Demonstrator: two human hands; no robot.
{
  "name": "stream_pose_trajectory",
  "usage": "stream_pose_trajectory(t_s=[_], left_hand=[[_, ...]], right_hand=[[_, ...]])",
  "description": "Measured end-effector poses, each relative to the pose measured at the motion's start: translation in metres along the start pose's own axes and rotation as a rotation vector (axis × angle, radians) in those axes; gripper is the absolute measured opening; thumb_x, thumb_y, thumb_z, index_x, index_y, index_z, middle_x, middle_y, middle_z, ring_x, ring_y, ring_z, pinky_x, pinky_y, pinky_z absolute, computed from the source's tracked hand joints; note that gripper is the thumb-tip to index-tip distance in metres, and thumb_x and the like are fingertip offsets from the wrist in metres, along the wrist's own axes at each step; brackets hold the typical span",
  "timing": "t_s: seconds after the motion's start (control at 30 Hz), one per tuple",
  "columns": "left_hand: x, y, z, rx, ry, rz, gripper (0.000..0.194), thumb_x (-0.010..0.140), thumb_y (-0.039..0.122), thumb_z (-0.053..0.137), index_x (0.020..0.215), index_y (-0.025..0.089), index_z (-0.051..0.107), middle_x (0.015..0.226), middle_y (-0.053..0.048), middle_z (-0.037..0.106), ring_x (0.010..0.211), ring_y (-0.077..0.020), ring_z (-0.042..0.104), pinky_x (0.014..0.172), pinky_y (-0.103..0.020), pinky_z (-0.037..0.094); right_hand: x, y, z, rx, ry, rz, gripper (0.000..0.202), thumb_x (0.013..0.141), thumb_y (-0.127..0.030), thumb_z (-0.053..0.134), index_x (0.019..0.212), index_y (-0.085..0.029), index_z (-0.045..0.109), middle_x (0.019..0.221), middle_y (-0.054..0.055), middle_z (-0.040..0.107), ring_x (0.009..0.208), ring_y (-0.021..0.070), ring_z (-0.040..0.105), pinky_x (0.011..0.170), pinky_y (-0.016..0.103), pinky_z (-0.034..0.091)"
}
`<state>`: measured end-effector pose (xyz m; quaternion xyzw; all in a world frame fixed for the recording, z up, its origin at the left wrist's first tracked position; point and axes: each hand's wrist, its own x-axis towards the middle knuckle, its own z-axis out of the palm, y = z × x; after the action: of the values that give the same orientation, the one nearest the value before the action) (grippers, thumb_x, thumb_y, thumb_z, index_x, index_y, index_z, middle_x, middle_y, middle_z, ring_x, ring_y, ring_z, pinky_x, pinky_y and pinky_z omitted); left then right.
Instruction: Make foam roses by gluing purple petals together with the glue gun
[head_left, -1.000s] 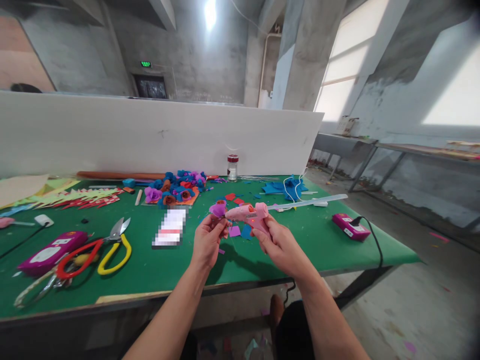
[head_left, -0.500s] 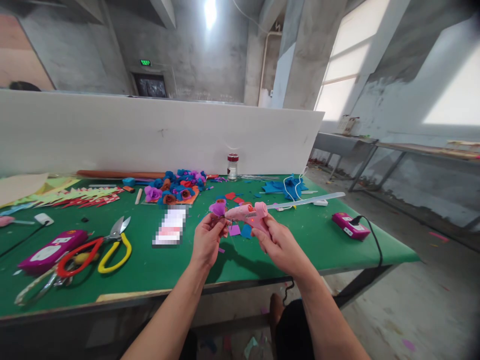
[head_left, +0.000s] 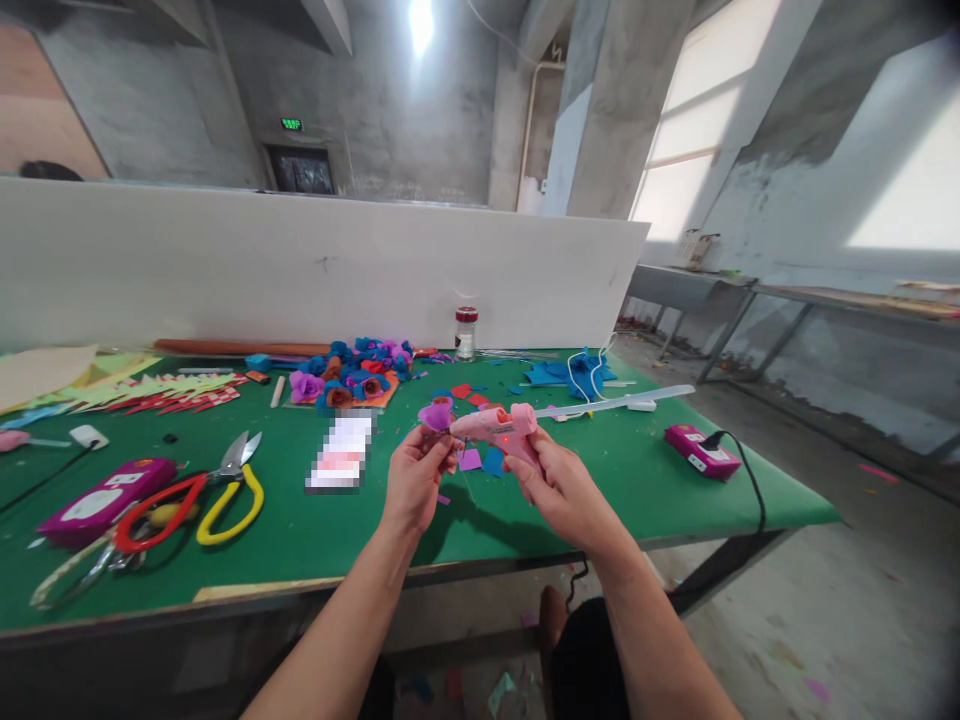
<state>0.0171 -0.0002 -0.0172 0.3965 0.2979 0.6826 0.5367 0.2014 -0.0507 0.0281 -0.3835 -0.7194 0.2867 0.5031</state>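
Note:
Between the fingers of my left hand is a purple paper flower with a brownish centre, held upright by its base. My right hand is wrapped round the handle of a pink hot glue gun, its small red light lit. The gun's nozzle points left and meets the underside of the flower, close to my left fingertips; whether it touches the paper I cannot tell. A long translucent glue stick juts out of the back of the gun. Below lie a purple paper square and a blue one.
Finished paper flowers are heaped at the back left. Scissors with red and yellow handles lie near a magenta box. Another magenta box with a plugged cord sits right. A red-lidded jar stands by the white panel.
Almost nothing differs. Both hands, the flower and the glue gun keep their places; the view has shifted only very slightly.

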Motion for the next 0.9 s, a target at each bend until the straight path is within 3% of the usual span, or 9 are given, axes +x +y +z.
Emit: stream_pose_trajectory(t_s=[0.3,0.4,0.5,0.63,0.73,0.83,0.9], left_hand=[[-0.001,0.002,0.001,-0.001,-0.007,-0.009,0.026,0.065,0.025,0.08,0.081,0.016,0.062,0.069,-0.003,0.068,0.053,-0.0075,0.054,0.05,-0.02,0.039],[-0.002,0.003,0.003,-0.003,0.004,-0.015,0.026,0.065,0.025,0.081,0.077,0.016,0.06,0.068,-0.003,0.068,0.053,-0.0078,0.054,0.049,-0.02,0.039],[-0.003,0.004,0.005,0.008,0.011,-0.019,0.027,0.065,0.025,0.081,0.076,0.015,0.058,0.068,-0.003,0.069,0.052,-0.0078,0.055,0.05,-0.019,0.04],[-0.004,0.004,0.007,0.016,0.005,-0.031,0.029,0.065,0.025,0.081,0.078,0.016,0.056,0.069,-0.004,0.07,0.052,-0.0079,0.055,0.049,-0.019,0.04],[-0.005,0.002,0.008,0.027,0.003,-0.053,0.031,0.065,0.026,0.081,0.079,0.015,0.055,0.069,-0.004,0.07,0.052,-0.008,0.055,0.048,-0.018,0.041],[-0.006,0.001,0.012,0.014,0.001,-0.088,0.032,0.065,0.027,0.082,0.08,0.014,0.056,0.069,-0.004,0.07,0.052,-0.0074,0.055,0.047,-0.017,0.04],[-0.007,0.0,0.014,-0.004,-0.006,-0.113,0.032,0.065,0.027,0.082,0.08,0.013,0.057,0.07,-0.005,0.07,0.052,-0.0068,0.054,0.046,-0.017,0.04]], right_hand=[[0.001,0.0,-0.003,-0.027,-0.022,0.06,0.018,0.088,-0.037,0.055,0.094,-0.021,0.061,0.064,0.002,0.06,0.055,0.0174,0.053,0.053,0.029,0.041],[0.003,0.004,-0.003,0.104,-0.018,0.111,0.026,0.088,-0.04,0.054,0.103,-0.019,0.057,0.074,0.003,0.064,0.05,0.0129,0.048,0.05,0.027,0.04],[0.006,0.01,-0.002,0.279,0.07,0.166,0.034,0.086,-0.045,0.056,0.108,-0.019,0.053,0.083,0.003,0.065,0.048,0.0101,0.046,0.047,0.025,0.04],[0.011,0.024,-0.01,0.43,0.184,0.263,0.036,0.078,-0.05,0.065,0.093,-0.02,0.053,0.056,-0.005,0.053,0.044,0.009,0.044,0.044,0.022,0.035],[0.013,0.037,-0.018,0.572,0.128,0.321,0.035,0.073,-0.048,0.071,0.085,-0.019,0.054,0.048,-0.008,0.045,0.041,0.0077,0.042,0.042,0.02,0.033],[0.012,0.048,-0.022,0.689,0.028,0.382,0.034,0.07,-0.043,0.076,0.08,-0.018,0.054,0.053,-0.007,0.048,0.04,0.0056,0.039,0.041,0.02,0.034],[0.011,0.051,-0.023,0.702,-0.001,0.403,0.035,0.07,-0.041,0.077,0.087,-0.018,0.056,0.058,-0.006,0.053,0.04,0.0048,0.039,0.04,0.02,0.034]])
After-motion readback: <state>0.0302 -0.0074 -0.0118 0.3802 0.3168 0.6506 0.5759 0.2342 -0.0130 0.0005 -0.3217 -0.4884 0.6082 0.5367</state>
